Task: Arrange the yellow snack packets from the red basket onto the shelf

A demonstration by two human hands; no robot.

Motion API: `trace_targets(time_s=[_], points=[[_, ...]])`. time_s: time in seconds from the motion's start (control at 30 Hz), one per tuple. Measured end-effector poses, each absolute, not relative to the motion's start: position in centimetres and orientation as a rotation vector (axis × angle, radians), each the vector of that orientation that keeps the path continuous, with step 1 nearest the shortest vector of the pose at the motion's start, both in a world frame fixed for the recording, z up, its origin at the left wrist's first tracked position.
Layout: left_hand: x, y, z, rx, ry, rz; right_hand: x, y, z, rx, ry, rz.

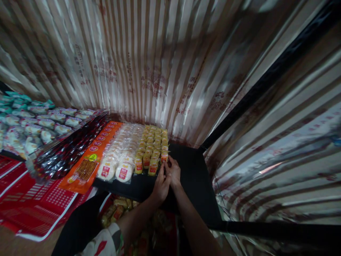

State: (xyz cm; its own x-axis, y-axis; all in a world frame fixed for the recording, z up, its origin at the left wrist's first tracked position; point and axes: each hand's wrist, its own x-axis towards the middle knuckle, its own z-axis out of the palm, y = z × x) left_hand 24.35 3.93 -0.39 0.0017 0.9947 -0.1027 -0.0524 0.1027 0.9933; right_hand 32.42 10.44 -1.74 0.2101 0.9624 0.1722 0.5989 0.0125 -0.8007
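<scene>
The hands [174, 173] hide part of a yellow packet [164, 156], and lettering [153, 85] on the striped sheeting [173, 39] is blurred.

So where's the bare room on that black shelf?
The widest bare patch of black shelf lies right of the right hand, reaching toward the black post. A thin strip runs in front of the white packets. Left of that hand it is crowded: yellow packets, white packets and orange bag side by side.

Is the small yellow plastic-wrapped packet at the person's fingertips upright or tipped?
Apparently upright: the yellow packet shows its red label forward, like neighbouring packets. Fingers hide its base.
</scene>
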Motion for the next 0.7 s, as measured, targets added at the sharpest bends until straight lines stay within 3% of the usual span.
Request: trace_targets(time_s=[0.7], points=[[24.79, 4.44, -1.39, 0.988, 1.149, 1.223, 31.74, 9.51, -2.49, -1.551, -1.546, 0.551]])
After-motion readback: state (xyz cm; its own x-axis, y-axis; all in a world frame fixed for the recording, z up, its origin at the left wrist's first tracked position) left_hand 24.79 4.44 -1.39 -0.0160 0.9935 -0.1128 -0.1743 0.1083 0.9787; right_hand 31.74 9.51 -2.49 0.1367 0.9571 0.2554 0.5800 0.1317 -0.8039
